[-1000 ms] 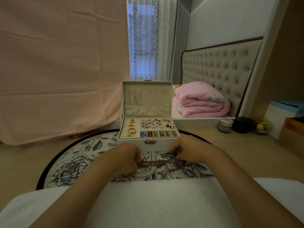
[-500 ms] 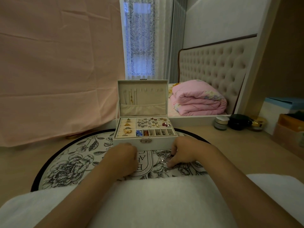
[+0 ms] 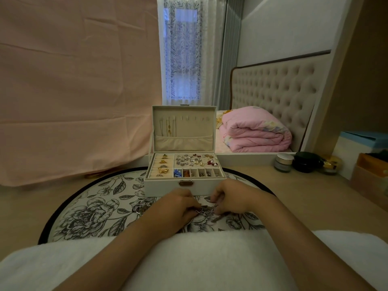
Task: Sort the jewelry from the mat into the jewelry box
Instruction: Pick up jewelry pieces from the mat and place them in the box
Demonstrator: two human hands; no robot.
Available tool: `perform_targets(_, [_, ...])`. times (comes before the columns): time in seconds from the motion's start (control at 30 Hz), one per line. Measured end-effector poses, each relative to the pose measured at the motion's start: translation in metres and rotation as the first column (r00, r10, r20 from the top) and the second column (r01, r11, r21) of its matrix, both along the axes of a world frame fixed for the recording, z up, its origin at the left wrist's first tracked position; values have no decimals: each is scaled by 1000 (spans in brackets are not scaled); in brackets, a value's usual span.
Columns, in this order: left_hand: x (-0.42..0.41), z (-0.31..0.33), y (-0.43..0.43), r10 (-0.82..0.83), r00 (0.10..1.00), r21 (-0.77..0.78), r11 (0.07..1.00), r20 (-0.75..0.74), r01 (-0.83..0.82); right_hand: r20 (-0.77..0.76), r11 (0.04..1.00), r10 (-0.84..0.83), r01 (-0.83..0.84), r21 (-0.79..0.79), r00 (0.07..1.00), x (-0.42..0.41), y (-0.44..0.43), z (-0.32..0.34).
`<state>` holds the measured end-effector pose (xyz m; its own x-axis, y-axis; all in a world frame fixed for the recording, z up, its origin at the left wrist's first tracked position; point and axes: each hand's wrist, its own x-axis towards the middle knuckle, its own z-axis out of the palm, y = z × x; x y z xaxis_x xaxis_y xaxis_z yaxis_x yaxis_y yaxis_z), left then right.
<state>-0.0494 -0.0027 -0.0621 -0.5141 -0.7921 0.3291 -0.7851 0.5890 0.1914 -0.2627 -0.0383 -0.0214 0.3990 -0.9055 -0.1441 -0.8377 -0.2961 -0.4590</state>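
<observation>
Silver chain [image 3: 206, 210] lies low on the mat [image 3: 88, 211], in the lower middle of the frame, stretched left to right. The left hand [image 3: 178, 204] and right hand [image 3: 233, 196] each pinch one end, close together. The open box [image 3: 168, 186] sits just above them, equally near both.

You'll find nothing legible here; the mat [image 3: 88, 208] shows only its flower print where it lies uncovered; any marks on the jewelry box [image 3: 168, 186] or the jars [image 3: 283, 162] are too small to read.
</observation>
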Motion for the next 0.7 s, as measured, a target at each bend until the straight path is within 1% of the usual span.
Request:
perform_targets(0.07, [6, 3, 2, 45, 995, -58, 998, 86, -40, -1, 1000, -11, 11, 2, 1000, 1, 2, 1])
perform_targets(0.13, [12, 9, 3, 96, 981, -79, 993, 169, -84, 27, 1000, 7, -7, 7, 1000, 4, 4, 1])
perform_targets(0.23, [20, 15, 3, 158, 958, -106, 985, 241, -136, 71, 998, 62, -63, 10, 996, 13, 7, -1])
perform_targets(0.27, [21, 15, 3, 175, 956, -123, 981, 237, -149, 83, 997, 82, -82, -1, 993, 16, 8, -2])
perform_targets(0.3, [22, 14, 3, 183, 962, -137, 978, 205, -157, 92, 995, 96, -94, -18, 991, 18, 8, -3])
perform_targets(0.37, [19, 11, 4, 175, 982, -122, 978, 64, -166, 128, 994, 99, -92, -56, 987, 21, 8, -4])
perform_targets(0.43, [12, 6, 5, 139, 979, 32, 990, -152, -136, 228, 995, 76, -58, -82, 971, 23, 7, -6])
perform_targets(0.47, [9, 3, 5, 127, 956, 131, 987, -263, -95, 297, 996, 61, -38, -83, 953, 23, 5, -7])
perform_targets(0.5, [6, 2, 5, 128, 929, 210, 976, -348, -55, 366, 997, 46, -19, -77, 929, 23, 4, -8])
perform_targets(0.53, [6, 0, 4, 132, 911, 255, 966, -390, -31, 427, 997, 31, 0, -71, 904, 23, 4, -8])
perform_targets(0.57, [6, -1, 2, 124, 915, 260, 965, -384, -22, 481, 998, 17, 17, -67, 877, 24, 3, -8])
perform_targets(0.6, [7, -1, -1, 103, 934, 232, 972, -343, -22, 534, 998, 6, 28, -55, 846, 25, 4, -7])
perform_targets(0.67, [10, -2, -5, 63, 973, 155, 988, -222, -29, 623, 1000, -13, 19, -4, 782, 26, 5, -5])
perform_targets(0.7, [12, -4, -6, 50, 983, 130, 991, -175, -27, 640, 1000, -18, 4, 22, 768, 26, 6, -3])
